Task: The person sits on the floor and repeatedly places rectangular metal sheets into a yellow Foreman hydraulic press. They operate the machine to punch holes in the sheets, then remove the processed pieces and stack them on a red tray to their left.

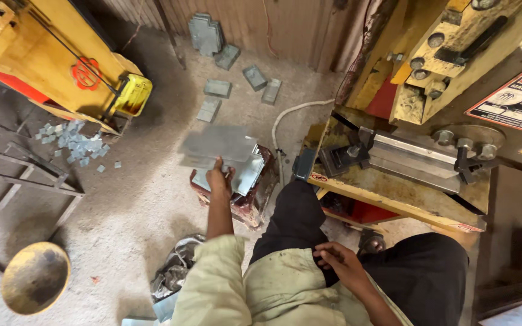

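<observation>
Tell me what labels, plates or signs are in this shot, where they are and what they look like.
Maker's plate: upper right, on the yellow press; tilted rectangle, red, white and black.
Round emblem: upper left, on the side of the other yellow machine; red circle.
Small sticker: front edge of the press bed, beside the knee; red and white strip.
No screens or packages.

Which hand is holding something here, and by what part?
The left hand grips a grey metal sheet by its near edge. The right hand rests on the lap, holding nothing.
</observation>
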